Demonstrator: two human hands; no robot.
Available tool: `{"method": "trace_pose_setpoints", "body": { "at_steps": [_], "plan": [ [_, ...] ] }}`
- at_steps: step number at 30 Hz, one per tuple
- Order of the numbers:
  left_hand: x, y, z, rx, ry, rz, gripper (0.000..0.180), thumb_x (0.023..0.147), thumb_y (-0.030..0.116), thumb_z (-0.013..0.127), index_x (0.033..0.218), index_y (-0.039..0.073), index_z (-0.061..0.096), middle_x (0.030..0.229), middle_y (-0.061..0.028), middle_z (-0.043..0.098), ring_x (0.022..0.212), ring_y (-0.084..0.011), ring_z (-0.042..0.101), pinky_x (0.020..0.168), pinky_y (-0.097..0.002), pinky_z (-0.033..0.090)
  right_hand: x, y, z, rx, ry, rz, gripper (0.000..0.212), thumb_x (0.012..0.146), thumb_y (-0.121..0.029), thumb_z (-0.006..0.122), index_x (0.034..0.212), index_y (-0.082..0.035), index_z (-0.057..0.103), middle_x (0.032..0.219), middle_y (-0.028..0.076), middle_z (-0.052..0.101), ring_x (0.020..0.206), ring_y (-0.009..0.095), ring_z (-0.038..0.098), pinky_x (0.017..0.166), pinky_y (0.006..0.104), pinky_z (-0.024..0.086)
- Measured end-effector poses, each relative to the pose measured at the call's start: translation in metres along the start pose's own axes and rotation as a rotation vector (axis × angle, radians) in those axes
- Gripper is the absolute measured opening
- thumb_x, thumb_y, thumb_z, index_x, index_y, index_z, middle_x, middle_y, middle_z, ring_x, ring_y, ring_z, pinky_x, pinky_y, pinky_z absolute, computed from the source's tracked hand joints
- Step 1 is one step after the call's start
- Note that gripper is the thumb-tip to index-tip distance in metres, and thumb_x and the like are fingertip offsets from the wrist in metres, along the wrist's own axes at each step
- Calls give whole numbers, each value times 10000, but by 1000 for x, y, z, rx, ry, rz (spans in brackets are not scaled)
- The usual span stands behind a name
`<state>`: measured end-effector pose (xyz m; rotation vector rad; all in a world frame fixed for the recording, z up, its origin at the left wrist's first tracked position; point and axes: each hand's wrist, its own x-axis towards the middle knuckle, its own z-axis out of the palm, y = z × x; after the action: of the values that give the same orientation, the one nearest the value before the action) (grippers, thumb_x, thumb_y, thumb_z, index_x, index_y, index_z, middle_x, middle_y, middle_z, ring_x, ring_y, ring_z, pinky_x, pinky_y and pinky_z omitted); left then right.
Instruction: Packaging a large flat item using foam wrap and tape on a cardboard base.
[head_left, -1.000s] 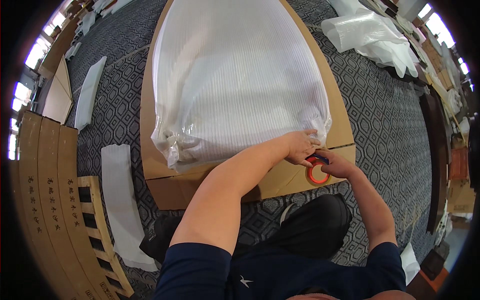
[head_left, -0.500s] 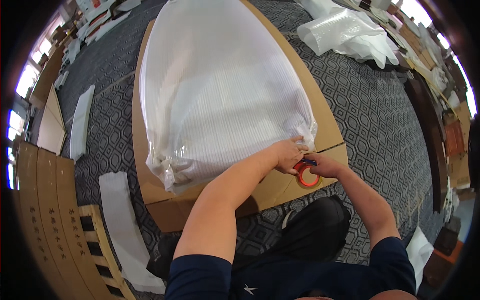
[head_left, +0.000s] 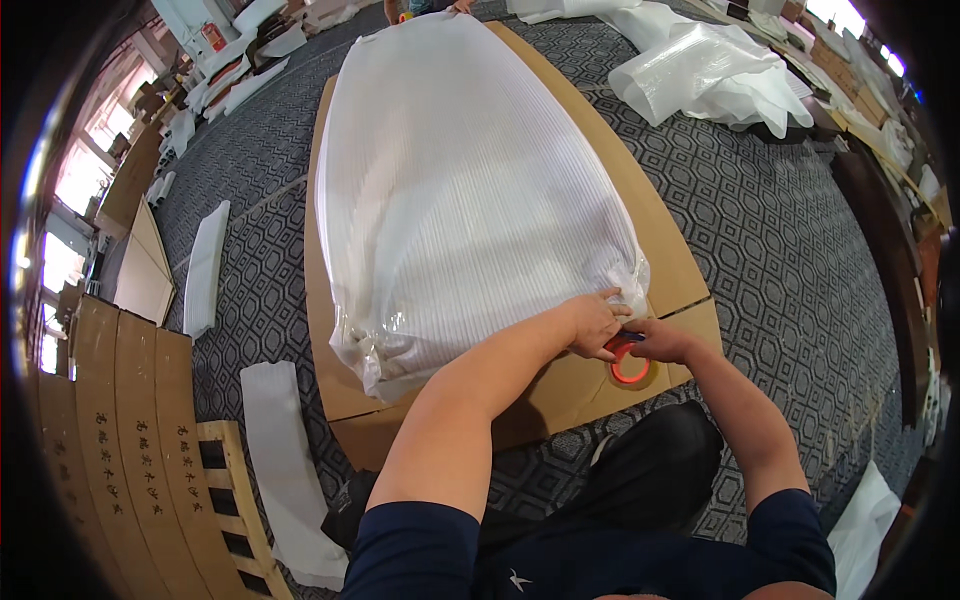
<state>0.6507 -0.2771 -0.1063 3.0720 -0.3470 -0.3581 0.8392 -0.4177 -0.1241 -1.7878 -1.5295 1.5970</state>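
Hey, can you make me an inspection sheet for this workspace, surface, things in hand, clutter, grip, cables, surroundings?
Surface: flat cardboard on patterned carpet.
Job's things: white wrapped bundle on the cardboard; tape roll with a red core by its near right corner.
Clutter: crumpled wrap at far right; two white strips on the left.
Grip: left grip on the bundle's near right corner; right grip holding the tape roll.
Cables: nothing seen.
Surroundings: upright cartons and slatted pallet at left; another person's hand at the bundle's far end.

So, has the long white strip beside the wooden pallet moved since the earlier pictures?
No: against the wooden pallet, the long white strip lies as before, along its right side; only the view shifted.
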Motion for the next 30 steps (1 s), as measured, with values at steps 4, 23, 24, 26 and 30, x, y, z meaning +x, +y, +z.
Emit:
{"method": "trace_pose_setpoints", "body": {
  "at_steps": [4, 23, 24, 26, 30],
  "plan": [
    [-2, -6, -11, -30, -64, 1, 608, 948, 584, 571, 1093, 25, 761, 1331, -152, 725, 1523, -278, 429, 1310, -581, 154, 13, -18, 24, 313, -312, 89, 264, 868, -82, 670, 1125, -39, 707, 926, 33, 709, 717, 130, 602, 594, 264, 479],
    [-237, 176, -6, -494, -149, -679, 304, 960, 248, 570, 801, 69, 756, 867, -163, 779, 721, -411, 686, 703, -484, 533, -11, -93, 34, -246, -411, 34, 500, 865, -187, 651, 1347, -64, 706, 1087, 64, 765, 850, 217, 640, 786, 311, 535],
    [-244, 182, -11, -577, -195, -723, 301, 955, 229, 564, 809, 48, 755, 863, -171, 780, 706, -430, 696, 644, -490, 535, -10, -105, 35, -252, -413, 21, 503, 863, -175, 644, 1350, -66, 700, 1109, 68, 760, 874, 221, 642, 803, 310, 534],
    [-241, 193, -4, -604, -125, -707, 326, 986, 249, 539, 832, 46, 741, 851, -176, 768, 712, -430, 689, 646, -487, 534, -10, -130, 41, -269, -437, -6, 510, 858, -151, 630, 1357, -68, 689, 1155, 77, 750, 922, 229, 647, 838, 310, 532],
    [-236, 188, -7, -627, -37, -650, 328, 1005, 256, 522, 858, 48, 729, 840, -181, 754, 732, -432, 687, 657, -490, 535, -16, -177, 57, -345, -426, -143, 541, 850, -110, 618, 1388, -68, 661, 1244, 84, 716, 1019, 244, 642, 916, 309, 515]
  ]
}}
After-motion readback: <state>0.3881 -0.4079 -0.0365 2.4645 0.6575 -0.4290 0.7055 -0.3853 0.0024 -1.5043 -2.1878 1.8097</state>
